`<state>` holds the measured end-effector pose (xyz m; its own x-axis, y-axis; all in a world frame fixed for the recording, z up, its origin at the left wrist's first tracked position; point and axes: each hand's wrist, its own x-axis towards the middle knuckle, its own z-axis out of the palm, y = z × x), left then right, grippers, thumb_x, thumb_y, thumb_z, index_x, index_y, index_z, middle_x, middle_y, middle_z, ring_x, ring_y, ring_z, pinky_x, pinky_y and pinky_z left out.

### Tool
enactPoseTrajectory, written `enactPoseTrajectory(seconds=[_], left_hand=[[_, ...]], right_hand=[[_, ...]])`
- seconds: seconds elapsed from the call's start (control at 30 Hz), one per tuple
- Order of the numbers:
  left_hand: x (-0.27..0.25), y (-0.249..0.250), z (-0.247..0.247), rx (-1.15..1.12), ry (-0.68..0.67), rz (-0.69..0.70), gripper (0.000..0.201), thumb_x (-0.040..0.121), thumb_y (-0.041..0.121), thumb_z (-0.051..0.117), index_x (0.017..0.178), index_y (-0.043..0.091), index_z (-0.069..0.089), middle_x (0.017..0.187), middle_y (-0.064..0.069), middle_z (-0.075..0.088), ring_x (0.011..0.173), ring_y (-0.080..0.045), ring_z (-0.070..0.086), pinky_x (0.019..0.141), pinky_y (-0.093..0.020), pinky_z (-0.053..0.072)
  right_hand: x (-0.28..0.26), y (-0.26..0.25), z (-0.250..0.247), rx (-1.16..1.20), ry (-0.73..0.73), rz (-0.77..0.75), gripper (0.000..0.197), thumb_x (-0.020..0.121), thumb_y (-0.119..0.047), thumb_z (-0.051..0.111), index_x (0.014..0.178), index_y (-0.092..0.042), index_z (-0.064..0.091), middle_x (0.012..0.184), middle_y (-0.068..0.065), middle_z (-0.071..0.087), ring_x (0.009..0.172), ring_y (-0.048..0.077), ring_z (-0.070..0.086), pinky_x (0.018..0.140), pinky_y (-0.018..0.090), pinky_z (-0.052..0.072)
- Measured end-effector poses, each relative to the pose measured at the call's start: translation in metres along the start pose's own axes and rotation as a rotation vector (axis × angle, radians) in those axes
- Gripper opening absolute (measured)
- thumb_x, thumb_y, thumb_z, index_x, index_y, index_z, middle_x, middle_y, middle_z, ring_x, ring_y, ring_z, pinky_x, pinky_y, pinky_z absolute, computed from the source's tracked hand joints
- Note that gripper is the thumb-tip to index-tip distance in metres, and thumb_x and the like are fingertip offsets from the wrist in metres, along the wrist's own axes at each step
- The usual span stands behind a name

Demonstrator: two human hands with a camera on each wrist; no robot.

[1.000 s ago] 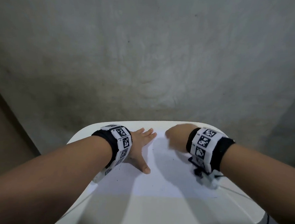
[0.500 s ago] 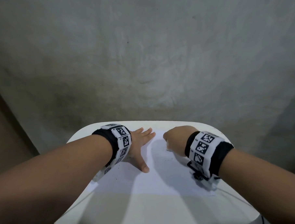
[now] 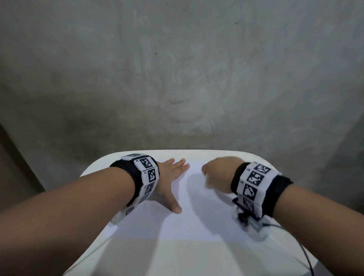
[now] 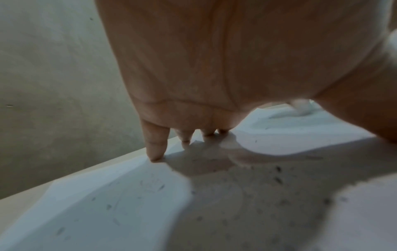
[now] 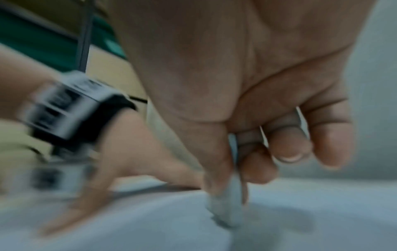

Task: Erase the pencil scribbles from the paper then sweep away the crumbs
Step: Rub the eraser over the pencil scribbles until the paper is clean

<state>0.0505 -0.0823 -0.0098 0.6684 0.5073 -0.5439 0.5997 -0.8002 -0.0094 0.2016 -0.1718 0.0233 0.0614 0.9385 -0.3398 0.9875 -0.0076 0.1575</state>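
Observation:
A white sheet of paper (image 3: 194, 213) lies on a small white table (image 3: 192, 261). My left hand (image 3: 171, 179) lies flat on the paper's left part, fingers spread and straight, holding the sheet down. In the left wrist view the left hand's fingertips (image 4: 155, 152) press near the paper's far edge. My right hand (image 3: 217, 175) is curled over the far middle of the sheet. In the right wrist view its thumb and fingers pinch a white eraser (image 5: 227, 208), whose tip touches the paper. Dark eraser crumbs (image 4: 277, 175) lie scattered under the left palm. Scribbles are too faint to make out.
A grey wall (image 3: 179, 75) rises just behind the table's far edge. A black cable (image 3: 309, 264) runs from the right wrist camera down past the table's right side. The table edges drop off close on the left and right.
My right hand has shifted slightly right and toward me with the eraser on the paper, after moving left half a second ago. The left hand has stayed flat in place.

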Motion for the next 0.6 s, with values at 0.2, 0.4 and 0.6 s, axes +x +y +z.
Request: enactPoseTrajectory(seconds=[0.2, 0.4, 0.6], left_hand=[[-0.003, 0.001, -0.002, -0.005, -0.018, 0.006, 0.132, 0.064, 0.073, 0.070, 0.149, 0.030, -0.022, 0.156, 0.015, -0.028, 0.147, -0.013, -0.019, 0.119, -0.053, 0.006], [-0.006, 0.006, -0.008, 0.003, -0.028, 0.015, 0.131, 0.065, 0.078, 0.064, 0.150, 0.027, -0.020, 0.156, 0.010, -0.028, 0.146, -0.014, -0.021, 0.119, -0.053, 0.003], [0.029, 0.028, -0.045, -0.026, 0.083, 0.086, 0.124, 0.069, 0.071, 0.068, 0.153, 0.025, -0.012, 0.161, 0.003, -0.016, 0.149, -0.024, -0.009, 0.120, -0.049, 0.005]], right_hand=[[0.015, 0.052, -0.006, 0.164, 0.093, 0.110, 0.028, 0.085, -0.006, 0.045, 0.102, -0.001, 0.067, 0.093, 0.019, 0.067, 0.072, 0.031, 0.054, 0.054, 0.021, 0.034], [0.019, 0.070, 0.004, 0.255, 0.115, 0.162, 0.021, 0.092, -0.027, 0.054, 0.106, -0.021, 0.068, 0.109, -0.004, 0.068, 0.104, 0.019, 0.062, 0.078, 0.024, 0.042], [0.031, 0.064, -0.007, 0.173, 0.100, 0.234, 0.030, 0.088, -0.025, 0.064, 0.115, -0.011, 0.063, 0.116, 0.007, 0.066, 0.106, 0.027, 0.062, 0.078, 0.027, 0.045]])
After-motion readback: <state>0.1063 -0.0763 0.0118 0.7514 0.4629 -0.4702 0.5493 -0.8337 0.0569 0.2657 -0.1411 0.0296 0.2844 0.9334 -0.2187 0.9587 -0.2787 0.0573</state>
